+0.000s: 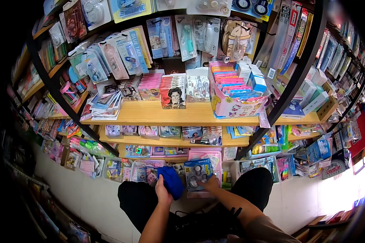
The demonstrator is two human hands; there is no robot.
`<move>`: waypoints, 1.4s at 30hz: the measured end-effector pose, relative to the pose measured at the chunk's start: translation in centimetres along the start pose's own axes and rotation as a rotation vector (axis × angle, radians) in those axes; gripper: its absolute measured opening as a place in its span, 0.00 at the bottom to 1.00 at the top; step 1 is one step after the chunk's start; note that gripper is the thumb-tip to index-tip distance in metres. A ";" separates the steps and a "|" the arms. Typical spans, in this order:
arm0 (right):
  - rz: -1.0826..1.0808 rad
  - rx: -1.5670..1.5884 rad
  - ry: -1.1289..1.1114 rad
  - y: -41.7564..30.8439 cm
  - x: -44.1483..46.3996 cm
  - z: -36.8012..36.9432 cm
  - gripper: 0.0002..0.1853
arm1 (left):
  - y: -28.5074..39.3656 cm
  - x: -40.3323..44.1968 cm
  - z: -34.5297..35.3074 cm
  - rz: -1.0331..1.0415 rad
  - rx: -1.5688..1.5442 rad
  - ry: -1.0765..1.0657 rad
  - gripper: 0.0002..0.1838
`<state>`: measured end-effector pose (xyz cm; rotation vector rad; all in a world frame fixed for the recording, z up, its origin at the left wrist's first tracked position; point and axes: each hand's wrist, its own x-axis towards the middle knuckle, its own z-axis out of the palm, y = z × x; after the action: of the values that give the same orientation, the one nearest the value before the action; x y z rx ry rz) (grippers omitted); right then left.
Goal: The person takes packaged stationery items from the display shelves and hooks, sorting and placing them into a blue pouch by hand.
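Note:
Low in front of the shelves, my left hand (163,192) is closed on a bunched blue cloth (171,182). Just to its right, the fingers of my right hand (210,184) grip the lower right edge of a blue blister pack (198,170) with round silver-grey items under clear plastic; I cannot make out what they are. The pack is tilted up in front of a pink box (215,155). Cloth and pack are close together but apart.
A wooden shelf (150,114) crosses above my hands, carrying a pink carton (237,109) of colourful packets and a red box (173,98). Glue tape packs (132,56) hang higher up. Black posts (292,83) frame the unit. Several plastic bins (114,170) stand on the floor.

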<state>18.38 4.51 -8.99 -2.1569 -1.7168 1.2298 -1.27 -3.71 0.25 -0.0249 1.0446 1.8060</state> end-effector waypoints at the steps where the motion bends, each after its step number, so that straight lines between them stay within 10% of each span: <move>1: 0.028 -0.011 0.009 0.1 0.3 0.1 0.57 | 0.1 0.0 0.1 -0.006 0.002 -0.011 0.19; 21: 0.120 0.554 -0.321 -0.5 -3.4 -10.0 0.25 | -1.0 0.0 1.3 -0.076 0.246 0.055 0.14; 32: -0.624 0.350 -0.231 -2.7 -8.1 -12.0 0.30 | -5.1 0.4 -0.4 0.105 0.811 -0.338 0.19; 42: -0.503 0.228 -0.203 -4.7 -12.3 -11.8 0.45 | -1.9 -3.1 2.9 0.126 0.525 -0.421 0.22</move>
<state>22.20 0.00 7.69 -1.3948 -1.9202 1.4366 2.96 -3.89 2.21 0.7210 1.1910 1.5020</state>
